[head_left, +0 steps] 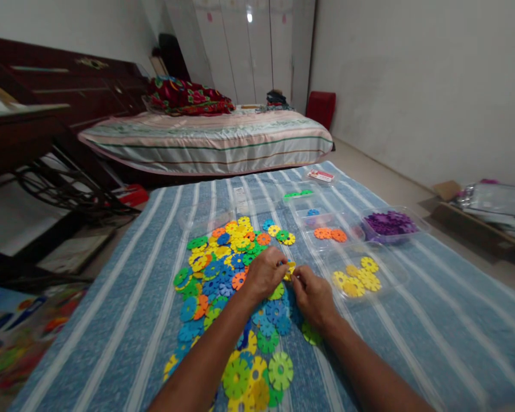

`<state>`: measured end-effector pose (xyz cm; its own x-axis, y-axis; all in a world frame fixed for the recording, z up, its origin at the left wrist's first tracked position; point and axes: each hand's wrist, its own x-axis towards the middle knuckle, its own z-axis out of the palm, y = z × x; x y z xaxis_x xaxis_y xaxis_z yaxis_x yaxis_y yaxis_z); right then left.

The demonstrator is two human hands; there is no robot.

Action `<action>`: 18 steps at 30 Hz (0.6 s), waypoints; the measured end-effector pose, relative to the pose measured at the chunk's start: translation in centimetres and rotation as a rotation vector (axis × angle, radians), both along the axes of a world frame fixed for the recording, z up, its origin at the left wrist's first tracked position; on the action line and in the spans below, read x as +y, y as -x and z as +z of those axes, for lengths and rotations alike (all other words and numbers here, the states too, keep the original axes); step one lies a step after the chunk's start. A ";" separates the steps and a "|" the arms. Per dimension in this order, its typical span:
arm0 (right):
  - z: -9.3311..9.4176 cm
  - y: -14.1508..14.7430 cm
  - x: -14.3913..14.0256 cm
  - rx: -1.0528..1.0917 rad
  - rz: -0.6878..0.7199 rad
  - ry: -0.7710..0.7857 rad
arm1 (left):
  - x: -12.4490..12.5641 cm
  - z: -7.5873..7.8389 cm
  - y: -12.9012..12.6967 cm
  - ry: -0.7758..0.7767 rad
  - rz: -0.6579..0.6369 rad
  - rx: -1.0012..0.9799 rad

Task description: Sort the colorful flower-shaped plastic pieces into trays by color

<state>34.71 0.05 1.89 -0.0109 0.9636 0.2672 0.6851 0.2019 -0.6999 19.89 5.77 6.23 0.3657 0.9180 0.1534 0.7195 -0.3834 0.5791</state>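
Note:
A heap of flat plastic flower-shaped discs (223, 274) in yellow, green, blue and orange lies spread on a blue striped cloth (133, 297). Over the heap, my left hand (264, 273) and my right hand (312, 297) meet fingertip to fingertip. Both pinch the same small yellow disc piece (290, 269) between them. More discs (257, 372) lie close below my forearms.
Clear plastic trays stand to the right: one with yellow discs (358, 277), one with orange discs (330, 233), one with purple discs (388, 223), one with green pieces (298, 194). A striped mattress (206, 143) lies behind, dark furniture (34, 131) to the left, a cardboard box (476, 217) far right.

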 end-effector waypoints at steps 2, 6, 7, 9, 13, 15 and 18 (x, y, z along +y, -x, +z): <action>0.1 0.1 -0.1 0.054 0.053 -0.024 | -1.1 0.5 0.6 0.016 0.011 -0.056; 0.3 0.6 -0.5 0.152 0.206 -0.080 | -3.6 1.7 1.9 0.058 0.016 -0.134; 0.4 0.7 -0.6 0.172 0.244 -0.091 | -4.2 2.0 2.2 0.069 0.028 -0.143; 0.6 0.9 -0.9 0.211 0.314 -0.107 | -5.3 2.4 2.8 0.094 0.055 -0.162; 1.1 1.2 -1.5 0.274 0.392 -0.075 | -6.9 2.7 3.8 0.137 0.103 -0.207; 1.3 1.3 -1.7 0.311 0.408 -0.026 | -7.4 2.6 4.2 0.146 0.115 -0.219; 1.6 1.4 -2.0 0.393 0.429 0.040 | -8.1 2.3 4.6 0.141 0.129 -0.233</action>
